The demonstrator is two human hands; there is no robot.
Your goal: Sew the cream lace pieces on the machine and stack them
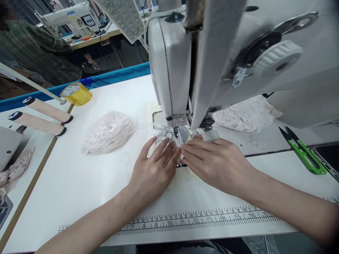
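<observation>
A piece of white lace (164,131) lies under the presser foot (176,132) of the sewing machine (172,70) in front of me. My left hand (153,169) rests flat just left of the needle, its fingers spread over the near edge of the lace. From the right, my right hand (217,162) reaches in with its fingers close together and their tips on the lace edge; its thumb is hidden beneath. The two hands' fingertips almost meet. Left of them sits a pile of cream lace pieces (109,132). More lace (247,114) lies behind my right hand.
Green-handled thread snips (303,150) lie at the right beside a dark phone-like device (327,155). At the left are thread cones (39,122) and a yellow tape roll (76,94). A printed ruler (196,220) runs along the front edge. A person (39,53) is near another machine (71,21).
</observation>
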